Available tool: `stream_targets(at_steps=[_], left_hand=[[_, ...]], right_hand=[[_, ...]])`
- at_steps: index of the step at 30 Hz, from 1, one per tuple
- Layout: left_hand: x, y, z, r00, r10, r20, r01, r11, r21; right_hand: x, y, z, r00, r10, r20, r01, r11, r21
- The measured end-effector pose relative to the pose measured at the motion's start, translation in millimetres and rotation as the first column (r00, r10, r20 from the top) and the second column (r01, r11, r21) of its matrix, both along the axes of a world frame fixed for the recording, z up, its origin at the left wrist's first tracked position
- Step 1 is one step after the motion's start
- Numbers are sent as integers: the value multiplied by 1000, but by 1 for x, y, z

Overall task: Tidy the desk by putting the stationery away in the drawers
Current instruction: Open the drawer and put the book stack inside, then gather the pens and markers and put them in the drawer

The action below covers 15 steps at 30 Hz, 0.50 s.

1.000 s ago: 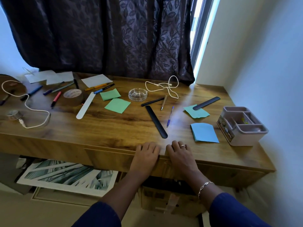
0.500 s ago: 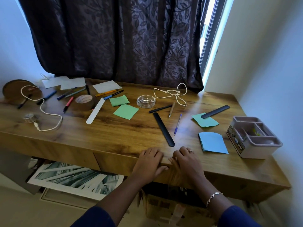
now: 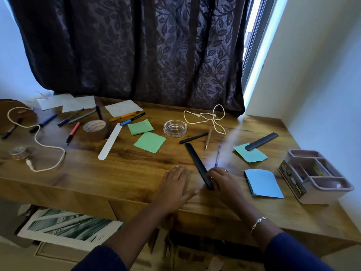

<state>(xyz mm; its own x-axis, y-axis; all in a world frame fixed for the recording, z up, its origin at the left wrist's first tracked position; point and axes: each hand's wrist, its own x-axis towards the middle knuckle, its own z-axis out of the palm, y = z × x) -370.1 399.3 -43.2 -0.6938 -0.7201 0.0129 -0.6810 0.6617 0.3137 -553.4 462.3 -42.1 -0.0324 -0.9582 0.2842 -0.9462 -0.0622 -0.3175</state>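
The wooden desk is strewn with stationery. A long black ruler lies slantwise near the front edge. My right hand has its fingers curled over the ruler's near end. To the left of the ruler, my left hand rests flat on the desktop, fingers straight, holding nothing. Just beyond my right hand lie a blue pen, a pencil and a black pen. The drawer front under the desk edge looks closed.
A blue paper, a teal note under a second black ruler and a grey organiser sit right. A glass ashtray, green notes, a white ruler, a tape roll, markers and cables lie behind and left.
Both hands have moved from the desk's front edge up onto the desktop. My right hand has reached the black ruler's near end, and my left hand now lies flat beside it.
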Motion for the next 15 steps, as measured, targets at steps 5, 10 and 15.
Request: stream_targets(at_steps=[5,10,15], left_hand=[[-17,-53,2,998,-55,2,55,998,-10],[-33,-97,0,993,-120,-18,121,993,14],[-45,-127,4,980,-194,-51,196,980,44]], right_hand=[[-37,-34,11,989,-42,-143,53,996,74],[-69,-65,14,983,4,-183,36,976,216],[-77,-80,14,970,22,-244,47,961,273]])
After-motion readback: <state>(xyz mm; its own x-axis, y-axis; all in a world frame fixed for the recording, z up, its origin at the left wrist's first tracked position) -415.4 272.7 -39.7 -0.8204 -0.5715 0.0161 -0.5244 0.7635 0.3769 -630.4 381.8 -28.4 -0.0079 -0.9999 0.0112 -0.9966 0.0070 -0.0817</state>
